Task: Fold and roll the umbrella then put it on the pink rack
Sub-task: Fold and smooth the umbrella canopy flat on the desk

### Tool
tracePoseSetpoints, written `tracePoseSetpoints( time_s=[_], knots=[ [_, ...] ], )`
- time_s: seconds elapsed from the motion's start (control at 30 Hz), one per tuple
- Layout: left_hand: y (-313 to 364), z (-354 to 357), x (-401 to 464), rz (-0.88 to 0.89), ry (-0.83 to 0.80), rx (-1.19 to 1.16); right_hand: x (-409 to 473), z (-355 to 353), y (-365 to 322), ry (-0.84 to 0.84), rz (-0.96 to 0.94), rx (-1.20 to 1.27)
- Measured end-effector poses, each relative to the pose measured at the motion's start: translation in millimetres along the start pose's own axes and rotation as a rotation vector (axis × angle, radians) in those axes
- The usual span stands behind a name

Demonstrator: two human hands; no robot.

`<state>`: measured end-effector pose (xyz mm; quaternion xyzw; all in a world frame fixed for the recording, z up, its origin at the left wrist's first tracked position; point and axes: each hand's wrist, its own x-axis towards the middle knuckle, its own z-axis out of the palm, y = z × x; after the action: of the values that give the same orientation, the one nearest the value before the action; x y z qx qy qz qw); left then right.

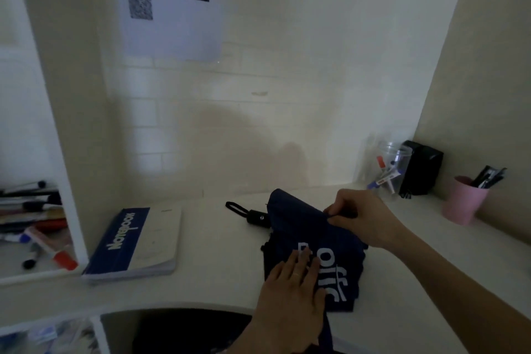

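Note:
A collapsed navy umbrella [298, 227] with white lettering lies on the white desk [212, 276], its black handle [258, 217] and wrist loop pointing to the back left. My left hand [290, 296] lies flat with straight fingers on the near part of the canopy, pressing it down. At the umbrella's far right side my right hand [359, 217] pinches a fold of the navy fabric between thumb and fingers. No pink rack is in view.
A blue and white notebook [138, 241] lies left of the umbrella. A shelf with markers [37, 227] is at far left. At back right stand a clear jar of markers [388, 169], a black box [421, 167] and a pink cup of pens [464, 198].

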<state>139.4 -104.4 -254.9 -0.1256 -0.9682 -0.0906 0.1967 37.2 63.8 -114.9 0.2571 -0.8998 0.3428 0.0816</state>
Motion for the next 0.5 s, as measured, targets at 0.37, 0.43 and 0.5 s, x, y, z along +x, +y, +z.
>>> tracePoseSetpoints(
  time_s=[0.37,0.43,0.5],
  knots=[
    [-2,-11,-6,0.005,-0.02,0.025,-17,-4,15,0.056,0.247,-0.242],
    [-1,-12,-7,-0.003,-0.013,0.034,-14,-2,15,0.014,0.425,-0.146],
    [1,-15,-8,-0.01,-0.007,0.025,-9,1,16,0.051,0.527,0.078]
  ],
)
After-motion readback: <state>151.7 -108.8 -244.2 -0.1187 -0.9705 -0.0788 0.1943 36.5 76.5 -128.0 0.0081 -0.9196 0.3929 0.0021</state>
